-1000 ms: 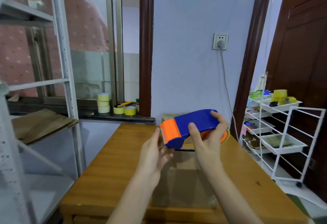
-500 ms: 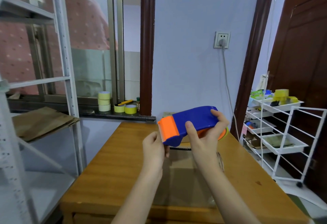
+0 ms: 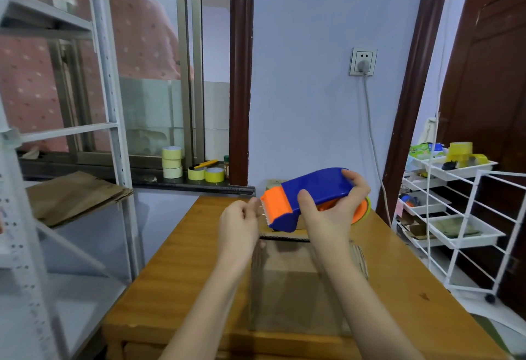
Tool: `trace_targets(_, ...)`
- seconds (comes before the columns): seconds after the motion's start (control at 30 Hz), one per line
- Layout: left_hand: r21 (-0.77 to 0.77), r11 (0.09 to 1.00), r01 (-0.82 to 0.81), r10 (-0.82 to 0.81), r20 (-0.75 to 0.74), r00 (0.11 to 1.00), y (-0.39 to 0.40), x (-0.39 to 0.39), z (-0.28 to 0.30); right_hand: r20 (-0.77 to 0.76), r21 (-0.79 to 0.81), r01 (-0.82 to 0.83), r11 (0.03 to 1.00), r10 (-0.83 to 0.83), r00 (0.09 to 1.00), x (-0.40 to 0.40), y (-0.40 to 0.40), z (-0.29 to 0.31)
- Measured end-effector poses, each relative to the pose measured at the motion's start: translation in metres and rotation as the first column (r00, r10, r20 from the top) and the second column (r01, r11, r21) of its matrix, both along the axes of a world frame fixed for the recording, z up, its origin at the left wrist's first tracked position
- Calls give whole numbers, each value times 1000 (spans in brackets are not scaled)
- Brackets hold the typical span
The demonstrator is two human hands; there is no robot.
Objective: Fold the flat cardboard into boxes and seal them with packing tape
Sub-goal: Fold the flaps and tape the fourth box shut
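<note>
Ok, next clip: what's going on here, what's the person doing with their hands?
A person holds a blue and orange plastic tape dispenser in the right hand, above a brown cardboard box on the wooden table. The left hand has its fingers curled at the dispenser's toothed orange end, apparently picking at the tape end. No tape is on the box yet.

Your right hand [image 3: 334, 211] grips the blue-and-orange tape dispenser [image 3: 310, 197] at frame center, above the cardboard box [image 3: 296, 288] on the wooden table [image 3: 176, 268]; your left hand [image 3: 237, 228] curls by its orange end.
</note>
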State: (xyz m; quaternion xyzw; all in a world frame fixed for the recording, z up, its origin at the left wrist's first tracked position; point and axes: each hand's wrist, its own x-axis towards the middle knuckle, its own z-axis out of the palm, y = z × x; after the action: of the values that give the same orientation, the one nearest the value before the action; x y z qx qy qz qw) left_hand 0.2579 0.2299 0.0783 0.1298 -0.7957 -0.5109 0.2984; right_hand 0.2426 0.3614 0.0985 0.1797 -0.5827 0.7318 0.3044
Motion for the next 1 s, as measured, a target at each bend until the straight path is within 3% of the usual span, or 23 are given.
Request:
trace_targets(0.1, 130, 991, 27, -29, 11, 1000, -24, 7, -4, -25, -31, 42, 999, -43, 999, -8, 25, 8)
trace_targets(0.2, 290, 950, 113, -117, -3, 993, -30, 11, -5, -29, 92, 15, 996, -12, 1000, -13, 39, 5)
trace_targets(0.3, 385, 907, 171, -172, -30, 985, -22, 9, -3, -10, 106, 25, 994, -24, 1000, -16, 43, -2)
trace_targets(1.0, 461, 865, 199, -295, 145, 944, -33, -11, -22, 193, 424, -2, 905, -88, 977, -35, 31, -44)
